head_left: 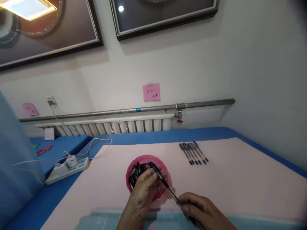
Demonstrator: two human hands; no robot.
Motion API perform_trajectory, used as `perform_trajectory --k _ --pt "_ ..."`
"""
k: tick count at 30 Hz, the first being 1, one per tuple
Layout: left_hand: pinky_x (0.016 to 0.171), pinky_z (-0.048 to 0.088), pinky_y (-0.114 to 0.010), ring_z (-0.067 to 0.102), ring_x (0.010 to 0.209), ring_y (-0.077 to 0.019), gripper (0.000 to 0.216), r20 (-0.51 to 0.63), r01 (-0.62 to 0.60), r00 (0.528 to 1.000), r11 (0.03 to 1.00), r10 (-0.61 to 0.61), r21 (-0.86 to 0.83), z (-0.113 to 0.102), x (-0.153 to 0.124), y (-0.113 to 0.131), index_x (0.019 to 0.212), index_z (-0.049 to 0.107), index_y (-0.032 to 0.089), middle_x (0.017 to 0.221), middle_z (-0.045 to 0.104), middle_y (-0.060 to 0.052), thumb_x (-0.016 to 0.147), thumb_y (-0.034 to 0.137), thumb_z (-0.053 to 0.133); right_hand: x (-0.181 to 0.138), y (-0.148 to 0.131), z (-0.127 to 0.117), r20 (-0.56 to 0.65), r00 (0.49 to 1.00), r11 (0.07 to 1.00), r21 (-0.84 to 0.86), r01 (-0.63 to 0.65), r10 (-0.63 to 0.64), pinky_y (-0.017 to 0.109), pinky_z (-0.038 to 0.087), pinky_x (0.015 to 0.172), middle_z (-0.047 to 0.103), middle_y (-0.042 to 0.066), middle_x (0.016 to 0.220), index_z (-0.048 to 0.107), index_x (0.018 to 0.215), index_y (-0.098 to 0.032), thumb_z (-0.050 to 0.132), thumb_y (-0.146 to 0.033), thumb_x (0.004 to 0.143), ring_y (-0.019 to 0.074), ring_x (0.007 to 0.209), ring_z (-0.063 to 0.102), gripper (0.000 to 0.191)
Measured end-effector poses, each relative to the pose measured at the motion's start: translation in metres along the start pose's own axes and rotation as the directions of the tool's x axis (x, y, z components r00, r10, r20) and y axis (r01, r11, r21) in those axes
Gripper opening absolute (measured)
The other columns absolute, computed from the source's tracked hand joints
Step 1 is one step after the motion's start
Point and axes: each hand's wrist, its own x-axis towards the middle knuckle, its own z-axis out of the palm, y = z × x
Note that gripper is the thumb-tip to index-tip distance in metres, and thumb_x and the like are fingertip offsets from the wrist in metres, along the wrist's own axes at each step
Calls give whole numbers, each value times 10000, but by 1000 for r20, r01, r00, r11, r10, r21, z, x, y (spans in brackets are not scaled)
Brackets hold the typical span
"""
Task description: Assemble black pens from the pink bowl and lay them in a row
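A black pen (173, 194) stretches slantwise between my two hands. My left hand (146, 187) is closed on its upper end, where the dark cap and clip show, just over the bowl. The fingers of my right hand (200, 207) pinch the thin lower part of the same pen; a dark piece shows beneath them, partly hidden. Under my left hand stands a pink bowl (130, 163) with a scalloped rim, holding several black pen parts (136, 171). Farther back to the right, several pens (193, 154) lie side by side in a slanted row.
Pink paper (230, 179) covers the blue table (211, 132). At left, a white power strip (68, 171) carries plugs and trailing white cables. A radiator (141, 124) and a pipe (206, 103) run along the wall behind. A blue curtain (16, 153) hangs at far left.
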Motion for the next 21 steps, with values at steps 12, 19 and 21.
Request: perform_trajectory --k 12,19,21 --pt "699 441 -271 634 813 -179 217 20 6 1000 999 -7 47 5 0 -6 889 670 124 893 697 -123 701 227 700 3 4 0 -13 1000 999 49 3 -3 224 198 444 412 -67 543 623 764 -184 582 -381 715 67 453 295 207" --pt "670 431 -262 614 777 -165 235 40 -6 999 996 3 90 6 -1 -9 899 683 120 883 686 -118 703 248 699 3 6 1 -18 1000 998 70 5 -4 226 195 435 399 -74 527 604 767 -180 574 -391 732 68 442 295 216" --pt "664 429 -261 612 774 -166 251 40 -12 999 996 9 92 6 0 -11 912 683 119 874 685 -120 703 257 699 3 8 1 -17 1000 997 70 12 -11 224 199 435 405 -74 527 599 765 -181 573 -387 731 67 440 302 211"
